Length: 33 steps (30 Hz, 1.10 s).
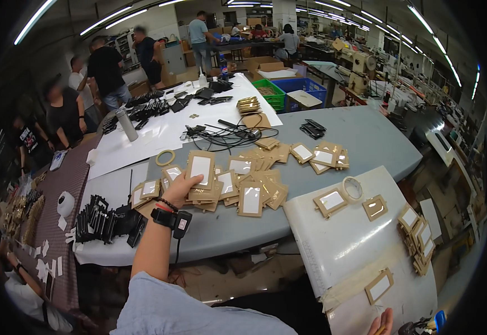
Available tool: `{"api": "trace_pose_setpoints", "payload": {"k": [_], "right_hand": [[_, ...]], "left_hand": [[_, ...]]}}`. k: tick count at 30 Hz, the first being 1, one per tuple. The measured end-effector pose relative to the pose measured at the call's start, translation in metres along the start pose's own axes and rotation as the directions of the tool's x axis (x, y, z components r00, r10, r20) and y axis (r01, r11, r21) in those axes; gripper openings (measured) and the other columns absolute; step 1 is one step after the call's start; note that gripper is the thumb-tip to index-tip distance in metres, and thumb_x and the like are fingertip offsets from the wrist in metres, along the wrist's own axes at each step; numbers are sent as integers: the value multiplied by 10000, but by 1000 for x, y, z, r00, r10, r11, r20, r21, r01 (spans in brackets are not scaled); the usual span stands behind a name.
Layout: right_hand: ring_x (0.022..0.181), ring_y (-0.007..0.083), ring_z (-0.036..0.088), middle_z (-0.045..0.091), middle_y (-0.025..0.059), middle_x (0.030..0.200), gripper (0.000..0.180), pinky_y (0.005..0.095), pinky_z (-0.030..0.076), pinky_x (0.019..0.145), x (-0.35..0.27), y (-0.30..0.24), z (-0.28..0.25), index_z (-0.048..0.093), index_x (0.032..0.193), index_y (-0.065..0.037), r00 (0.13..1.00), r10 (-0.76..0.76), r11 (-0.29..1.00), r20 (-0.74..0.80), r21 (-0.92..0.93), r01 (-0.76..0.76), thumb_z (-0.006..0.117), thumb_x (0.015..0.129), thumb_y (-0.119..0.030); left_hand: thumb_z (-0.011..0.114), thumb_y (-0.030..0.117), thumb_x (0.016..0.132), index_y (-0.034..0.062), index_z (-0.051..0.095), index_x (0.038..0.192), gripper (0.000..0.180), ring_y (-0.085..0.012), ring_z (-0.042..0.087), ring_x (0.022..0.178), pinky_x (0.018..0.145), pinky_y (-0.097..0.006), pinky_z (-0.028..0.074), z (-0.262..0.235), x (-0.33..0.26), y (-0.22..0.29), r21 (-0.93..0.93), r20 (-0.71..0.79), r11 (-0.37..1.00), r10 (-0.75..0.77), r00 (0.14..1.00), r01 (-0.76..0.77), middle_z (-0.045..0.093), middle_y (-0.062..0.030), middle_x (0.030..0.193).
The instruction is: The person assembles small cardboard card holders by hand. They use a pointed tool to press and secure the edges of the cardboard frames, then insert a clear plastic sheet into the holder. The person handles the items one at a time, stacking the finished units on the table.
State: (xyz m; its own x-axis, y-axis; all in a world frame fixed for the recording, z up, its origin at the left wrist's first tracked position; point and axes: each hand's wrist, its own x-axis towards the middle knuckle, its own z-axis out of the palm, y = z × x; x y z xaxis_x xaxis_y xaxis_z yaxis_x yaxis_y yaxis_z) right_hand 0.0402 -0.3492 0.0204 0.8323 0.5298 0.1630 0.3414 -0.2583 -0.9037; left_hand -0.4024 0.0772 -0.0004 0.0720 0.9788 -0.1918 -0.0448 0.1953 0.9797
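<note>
My left hand (181, 190) is closed on a tan card holder (201, 167) with a white window, lifting its upper end over a spread pile of similar tan card holders (250, 199). Thumb and fingers grip its lower right part. At the lower right edge, only a few curled fingers of my right hand (384, 322) show. A thin yellowish sliver appears between them, too small to name. Just above these fingers a single tan card holder (378, 286) lies on the pale worktop (344, 245).
Two more holders, a clear tape roll (353, 188) and a stack of holders (419, 237) lie rightward. Black cables (226, 135), a yellowish tape ring (165, 157), black pieces (101, 218) and a steel bottle (126, 124) stand around the pile. Several people are beyond the tables.
</note>
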Motion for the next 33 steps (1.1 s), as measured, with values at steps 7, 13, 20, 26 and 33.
{"api": "trace_pose_setpoints", "payload": {"k": [7,13,20,26,33], "right_hand": [[1187,261,540,545,230,1289,424,315,422,974,-2,-20,6,469,1304,89,999,-49,996,-19,-70,48,584,910,-20],[1194,263,536,542,225,1293,422,317,441,958,-15,-21,-4,467,1303,91,996,19,996,-91,-84,-27,577,908,-6],[1154,261,551,535,216,1282,408,320,453,954,-21,1,-22,468,1281,96,987,18,997,-157,-74,-30,585,905,-8],[1236,311,502,486,230,1360,534,346,391,1017,-16,45,-22,446,1348,35,972,106,989,-210,-79,-125,645,870,-96],[1014,347,593,613,262,1094,557,370,469,880,49,52,32,502,1241,115,969,37,931,-242,-344,-121,732,802,-138]], "left_hand": [[682,250,862,-61,502,1218,506,-200,640,943,800,-327,543,-8,0,5,98,-118,994,58,991,-46,621,-126,1106],[734,296,752,-57,627,1079,493,-222,691,822,722,-336,554,19,107,45,694,-52,691,329,943,-203,691,-169,977],[754,532,646,-40,649,1114,746,-255,664,931,803,-334,518,-3,229,2,835,-154,527,-53,987,158,681,-159,1065],[719,394,786,-54,392,1352,793,-419,416,1270,1045,-478,359,130,163,-15,965,179,29,655,734,-261,434,-298,1353],[706,362,795,-115,340,1349,818,-431,530,1120,959,-454,433,333,33,-60,601,692,351,221,688,-718,549,-317,1189]]}}
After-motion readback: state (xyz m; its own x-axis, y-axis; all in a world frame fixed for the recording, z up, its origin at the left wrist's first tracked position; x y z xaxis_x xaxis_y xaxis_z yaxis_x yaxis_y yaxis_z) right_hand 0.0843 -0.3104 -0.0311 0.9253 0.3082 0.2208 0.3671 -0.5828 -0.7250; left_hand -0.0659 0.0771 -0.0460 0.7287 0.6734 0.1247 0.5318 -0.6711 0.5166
